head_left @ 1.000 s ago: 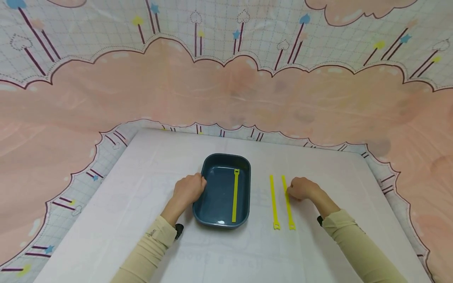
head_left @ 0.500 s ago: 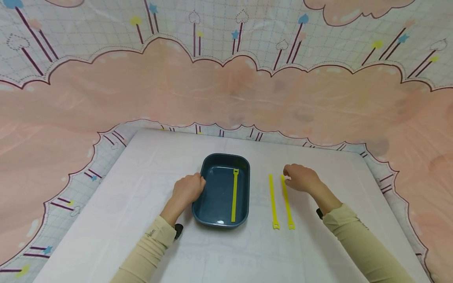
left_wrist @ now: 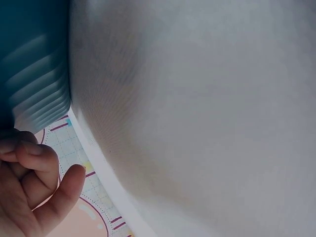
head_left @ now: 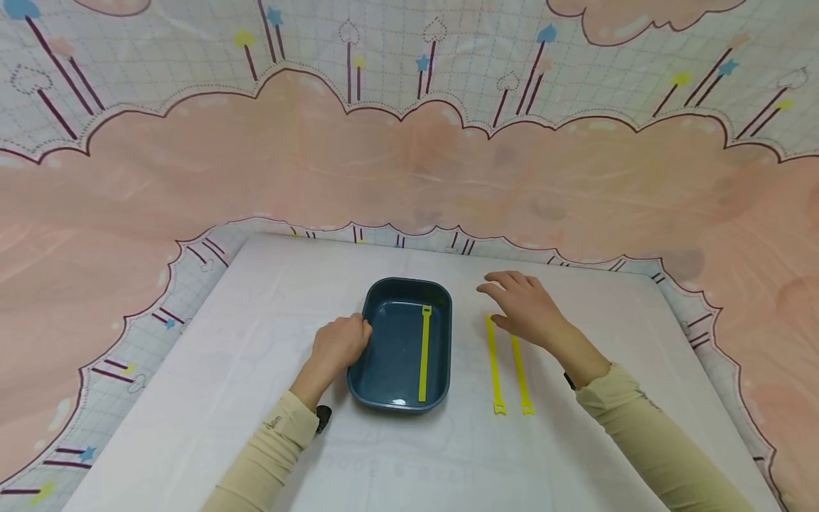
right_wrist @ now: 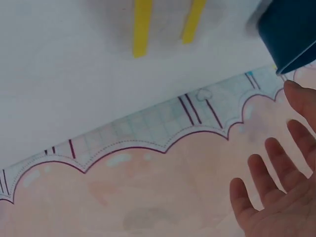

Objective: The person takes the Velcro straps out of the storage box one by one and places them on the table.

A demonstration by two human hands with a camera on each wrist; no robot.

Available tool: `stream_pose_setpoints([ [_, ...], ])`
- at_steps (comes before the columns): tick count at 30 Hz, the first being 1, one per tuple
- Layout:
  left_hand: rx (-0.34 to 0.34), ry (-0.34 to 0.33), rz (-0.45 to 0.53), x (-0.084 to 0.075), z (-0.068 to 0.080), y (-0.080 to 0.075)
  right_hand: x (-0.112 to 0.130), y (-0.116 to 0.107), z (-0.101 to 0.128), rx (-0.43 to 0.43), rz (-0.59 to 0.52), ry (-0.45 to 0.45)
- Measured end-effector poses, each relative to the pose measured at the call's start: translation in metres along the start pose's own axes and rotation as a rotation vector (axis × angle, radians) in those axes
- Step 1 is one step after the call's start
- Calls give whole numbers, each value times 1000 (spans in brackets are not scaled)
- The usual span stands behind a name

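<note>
In the head view, my left hand (head_left: 341, 343) grips the left rim of a dark blue rectangular tray (head_left: 390, 355). The left wrist view has curled fingers of that hand (left_wrist: 32, 190) beside the tray's ribbed outer wall (left_wrist: 37, 64). One yellow cable tie (head_left: 424, 359) with a slotted head lies inside, along the right side. Two more lie on the table to the right: a nearer-to-tray cable tie (head_left: 495, 370) and an outer cable tie (head_left: 522, 377), its far end hidden. Above their far ends my right hand (head_left: 527, 309) hovers with spread fingers, holding nothing.
A white table (head_left: 422, 462) carries everything. Behind and around it hangs a pink and white patterned cloth (head_left: 409, 171). A small black device (head_left: 324, 418) is worn at the left wrist.
My right hand has lifted from beside the outer cable tie, moved up and left, and spread its fingers. The left hand, tray and cable ties have stayed put.
</note>
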State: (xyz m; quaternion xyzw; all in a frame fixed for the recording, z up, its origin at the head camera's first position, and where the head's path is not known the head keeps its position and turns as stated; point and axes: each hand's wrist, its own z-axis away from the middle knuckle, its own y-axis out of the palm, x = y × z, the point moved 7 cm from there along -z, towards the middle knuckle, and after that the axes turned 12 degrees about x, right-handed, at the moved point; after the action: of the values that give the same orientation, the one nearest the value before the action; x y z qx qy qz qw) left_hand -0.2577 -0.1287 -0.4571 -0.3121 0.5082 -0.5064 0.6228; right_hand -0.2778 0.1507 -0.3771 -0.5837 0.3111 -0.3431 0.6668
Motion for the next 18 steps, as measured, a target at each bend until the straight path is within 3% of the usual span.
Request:
stream_pose_setpoints([
  [9,2,-7,-1,-2,2,-2,26,-8,-8,-20,66,-130],
  [18,-12,-5,-6,-4,4,-3,50,-12,-20,-12,117,-195],
])
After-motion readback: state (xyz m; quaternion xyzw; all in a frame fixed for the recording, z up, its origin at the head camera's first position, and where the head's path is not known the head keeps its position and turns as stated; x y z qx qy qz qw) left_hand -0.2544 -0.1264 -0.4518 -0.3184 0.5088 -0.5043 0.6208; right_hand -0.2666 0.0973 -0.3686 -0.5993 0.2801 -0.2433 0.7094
